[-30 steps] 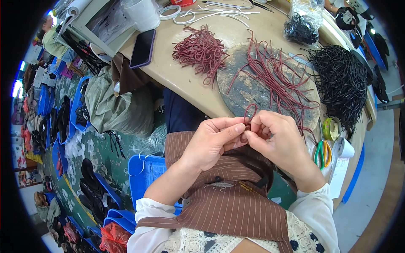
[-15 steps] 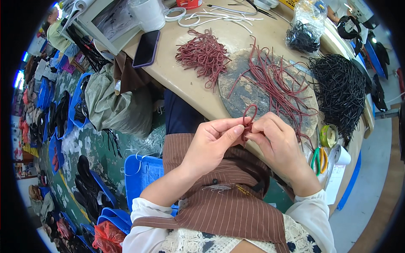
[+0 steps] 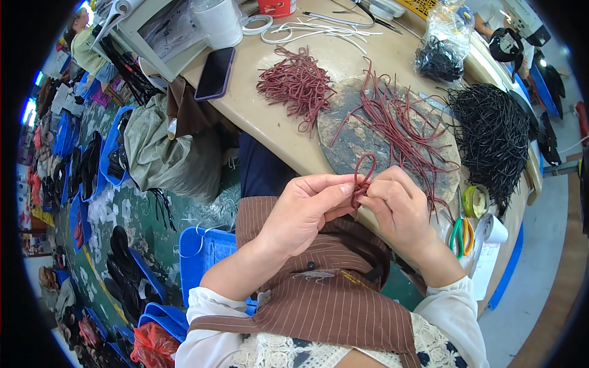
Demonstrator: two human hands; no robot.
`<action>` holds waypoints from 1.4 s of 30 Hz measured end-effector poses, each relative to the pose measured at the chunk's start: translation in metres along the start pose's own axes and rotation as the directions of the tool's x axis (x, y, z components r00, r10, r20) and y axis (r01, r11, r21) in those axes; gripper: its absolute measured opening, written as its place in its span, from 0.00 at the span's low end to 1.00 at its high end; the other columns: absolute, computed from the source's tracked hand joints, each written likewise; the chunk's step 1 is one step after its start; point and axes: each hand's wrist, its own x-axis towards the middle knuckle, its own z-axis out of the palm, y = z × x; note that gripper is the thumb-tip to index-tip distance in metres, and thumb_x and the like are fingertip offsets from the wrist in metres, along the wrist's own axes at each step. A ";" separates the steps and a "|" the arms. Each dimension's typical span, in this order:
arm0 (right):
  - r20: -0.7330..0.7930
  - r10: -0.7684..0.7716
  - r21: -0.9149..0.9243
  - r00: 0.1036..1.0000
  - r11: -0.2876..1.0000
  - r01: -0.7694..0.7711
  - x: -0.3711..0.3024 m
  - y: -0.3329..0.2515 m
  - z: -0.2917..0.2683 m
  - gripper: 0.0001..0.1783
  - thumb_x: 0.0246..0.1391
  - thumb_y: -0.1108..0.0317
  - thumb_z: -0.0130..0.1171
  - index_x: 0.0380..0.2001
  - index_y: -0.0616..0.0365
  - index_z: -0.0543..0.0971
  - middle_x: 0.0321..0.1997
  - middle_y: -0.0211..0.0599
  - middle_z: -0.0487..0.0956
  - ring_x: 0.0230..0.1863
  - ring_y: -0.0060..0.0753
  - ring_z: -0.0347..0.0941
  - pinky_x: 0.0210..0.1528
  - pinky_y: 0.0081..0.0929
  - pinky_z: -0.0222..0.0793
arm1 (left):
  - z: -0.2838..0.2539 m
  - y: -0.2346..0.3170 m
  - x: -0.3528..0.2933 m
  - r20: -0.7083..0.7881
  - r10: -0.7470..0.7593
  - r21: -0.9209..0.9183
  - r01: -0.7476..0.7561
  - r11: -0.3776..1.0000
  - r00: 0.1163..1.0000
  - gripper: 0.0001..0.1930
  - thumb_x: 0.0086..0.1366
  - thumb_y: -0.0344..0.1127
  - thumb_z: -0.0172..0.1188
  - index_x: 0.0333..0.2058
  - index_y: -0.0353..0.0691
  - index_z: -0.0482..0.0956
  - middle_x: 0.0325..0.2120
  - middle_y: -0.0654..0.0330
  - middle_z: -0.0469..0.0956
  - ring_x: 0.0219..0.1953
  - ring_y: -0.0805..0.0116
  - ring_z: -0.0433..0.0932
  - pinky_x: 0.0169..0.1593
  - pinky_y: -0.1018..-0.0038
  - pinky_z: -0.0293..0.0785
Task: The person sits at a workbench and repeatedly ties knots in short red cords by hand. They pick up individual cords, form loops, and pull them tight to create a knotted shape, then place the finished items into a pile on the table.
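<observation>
Between my two hands is a dark red cord (image 3: 366, 164), bent into a loop that stands up above a small knot. My left hand (image 3: 305, 210) pinches it at the knot with thumb and forefinger. From the other side, my right hand (image 3: 397, 207) grips the same cord, its fingers curled in close to the left thumb. Both hands are held over my lap, in front of the table edge. Just beyond them, loose dark red cords (image 3: 402, 126) are spread over a worn round board (image 3: 343, 144). A heap of looped dark red cords (image 3: 293, 86) lies left of the board.
Right of the board lie a pile of black cords (image 3: 492, 132), a tape roll (image 3: 475, 201) and scissors with green and orange handles (image 3: 461, 236). A phone (image 3: 215, 73) rests near the table's left edge. Blue bins (image 3: 205, 248) stand on the floor at left.
My fingers have shifted slightly around the knot, and the cord loop leans a little more to the right. The right hand has turned a little. The cords on the table look the same.
</observation>
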 end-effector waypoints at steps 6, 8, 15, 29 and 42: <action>0.032 0.082 0.008 0.996 0.997 -0.082 0.004 -0.006 -0.001 0.12 0.38 0.74 0.64 0.24 0.60 0.70 0.19 0.36 0.68 0.19 0.33 0.66 0.21 0.25 0.64 | 0.005 0.001 -0.004 0.012 0.178 0.267 -0.174 0.948 0.984 0.10 0.61 0.27 0.49 0.39 0.30 0.75 0.34 0.56 0.77 0.35 0.73 0.75 0.41 0.78 0.72; 0.050 0.133 0.021 0.990 0.991 -0.134 0.006 -0.010 -0.004 0.12 0.38 0.72 0.65 0.23 0.59 0.69 0.19 0.35 0.68 0.18 0.32 0.66 0.20 0.25 0.64 | 0.006 0.003 -0.006 0.028 0.196 0.270 -0.197 0.943 0.980 0.10 0.61 0.27 0.50 0.38 0.30 0.75 0.32 0.58 0.77 0.34 0.76 0.74 0.39 0.81 0.71; -0.073 0.028 -0.027 0.997 0.999 -0.030 0.012 -0.013 -0.001 0.16 0.35 0.70 0.68 0.22 0.59 0.69 0.18 0.33 0.69 0.18 0.27 0.68 0.21 0.19 0.65 | 0.007 0.003 -0.002 0.027 0.149 0.137 -0.151 0.979 0.989 0.10 0.59 0.31 0.54 0.36 0.30 0.76 0.29 0.61 0.77 0.32 0.81 0.72 0.37 0.84 0.69; 0.388 0.614 0.693 0.688 0.297 -0.657 -0.005 -0.007 0.001 0.06 0.49 0.72 0.57 0.27 0.63 0.74 0.23 0.27 0.73 0.19 0.12 0.64 0.19 0.10 0.60 | 0.005 0.000 0.003 -0.001 0.484 0.462 -0.429 0.776 0.875 0.07 0.61 0.28 0.51 0.34 0.29 0.73 0.28 0.58 0.77 0.31 0.75 0.76 0.36 0.82 0.72; 0.145 0.541 0.564 0.828 0.642 -0.519 -0.024 -0.014 0.018 0.10 0.51 0.76 0.50 0.37 0.70 0.73 0.25 0.28 0.69 0.24 0.17 0.62 0.26 0.14 0.58 | -0.004 -0.013 0.009 0.015 0.654 0.673 -0.491 0.553 0.757 0.07 0.60 0.31 0.51 0.30 0.34 0.75 0.22 0.61 0.78 0.28 0.77 0.76 0.57 0.65 0.54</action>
